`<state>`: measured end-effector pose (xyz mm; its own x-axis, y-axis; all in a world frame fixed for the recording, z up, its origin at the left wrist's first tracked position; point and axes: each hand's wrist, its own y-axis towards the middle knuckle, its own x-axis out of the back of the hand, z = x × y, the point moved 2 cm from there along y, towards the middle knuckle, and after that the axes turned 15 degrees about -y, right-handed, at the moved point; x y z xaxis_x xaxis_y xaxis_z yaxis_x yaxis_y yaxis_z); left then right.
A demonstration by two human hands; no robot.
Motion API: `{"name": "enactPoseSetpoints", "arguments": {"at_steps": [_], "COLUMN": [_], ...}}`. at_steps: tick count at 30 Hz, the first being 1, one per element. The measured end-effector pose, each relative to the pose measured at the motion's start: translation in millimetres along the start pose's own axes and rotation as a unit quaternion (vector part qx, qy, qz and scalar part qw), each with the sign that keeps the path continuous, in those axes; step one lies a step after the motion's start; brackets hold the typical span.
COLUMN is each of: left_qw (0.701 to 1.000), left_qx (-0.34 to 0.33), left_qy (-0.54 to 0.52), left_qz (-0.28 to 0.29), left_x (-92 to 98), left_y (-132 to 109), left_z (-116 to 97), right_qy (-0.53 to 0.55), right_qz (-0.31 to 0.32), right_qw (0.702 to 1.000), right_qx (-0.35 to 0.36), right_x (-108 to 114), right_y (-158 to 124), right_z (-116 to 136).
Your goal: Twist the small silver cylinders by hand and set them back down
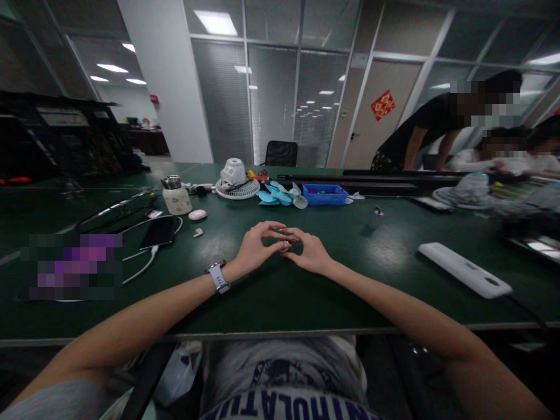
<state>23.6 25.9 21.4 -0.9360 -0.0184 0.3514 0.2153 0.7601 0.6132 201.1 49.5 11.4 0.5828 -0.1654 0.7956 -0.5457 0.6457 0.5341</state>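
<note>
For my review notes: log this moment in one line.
left hand: fingertips at small shiny item, unidentified | right hand: same | on table: pink earbud, blue basket

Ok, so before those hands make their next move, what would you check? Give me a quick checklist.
1. Both hands visible: ok. The left hand and right hand come close together at the fingertips.
2. Small shiny thing at the fingertips identified: cannot tell; too small.
3. Which hand grips it: cannot tell.
4. White cable away from the fingers: ok. It lies beyond the watch, by the phone.
5. Bottle upright: ok, with its lid on.
6. Pink earbud put away: not ok. It lies loose near the pink case.
</note>
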Motion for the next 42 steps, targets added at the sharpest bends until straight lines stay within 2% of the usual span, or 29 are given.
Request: {"name": "enactPoseSetpoints", "arguments": {"at_steps": [5,9,14,18,21,23,25,29,31,34,38,42], "left_qw": [0.996,0.995,0.999,0.997,0.993,0.993,0.992,0.99,0.989,0.987,0.978,0.977], "left_qx": [-0.068,-0.073,-0.032,0.011,0.047,0.081,0.116,0.134,0.138,0.157,0.191,0.191], "left_qy": [0.056,0.046,0.026,-0.061,-0.079,-0.057,-0.034,-0.016,-0.02,-0.033,-0.027,-0.044], "left_qz": [0.017,0.04,0.017,-0.043,-0.077,-0.064,-0.027,0.046,0.046,-0.009,-0.082,-0.085], "left_x": [2.8,3.3,1.2,3.1,8.5,11.2,11.6,7.2,6.1,9.6,17.7,19.7], "left_y": [-1,-1,0,4,7,7,7,5,5,3,2,2], "left_z": [1,3,3,4,17,30,43,58,58,56,56,59], "right_qy": [0.026,0.066,0.124,0.152,0.149,0.143,0.13,0.082,0.062,0.027,-0.063,-0.199], "right_qz": [0.001,-0.003,0.004,0.017,0.02,0.021,0.021,0.011,0.011,0.02,0.023,0.049], "right_qw": [1.0,0.998,0.992,0.988,0.987,0.988,0.989,0.996,0.998,0.999,0.998,0.97], "right_qx": [-0.002,-0.012,-0.027,-0.035,-0.054,-0.062,-0.059,-0.026,-0.009,0.006,-0.022,-0.129], "right_x": [-1,-1,-4,-4,-2,-1,-1,-2,-2,1,17,51], "right_y": [-1,0,0,1,0,0,-1,-1,0,2,6,4], "right_z": [0,-3,-3,-1,-1,-4,-6,-9,-9,-12,-36,-89]}}
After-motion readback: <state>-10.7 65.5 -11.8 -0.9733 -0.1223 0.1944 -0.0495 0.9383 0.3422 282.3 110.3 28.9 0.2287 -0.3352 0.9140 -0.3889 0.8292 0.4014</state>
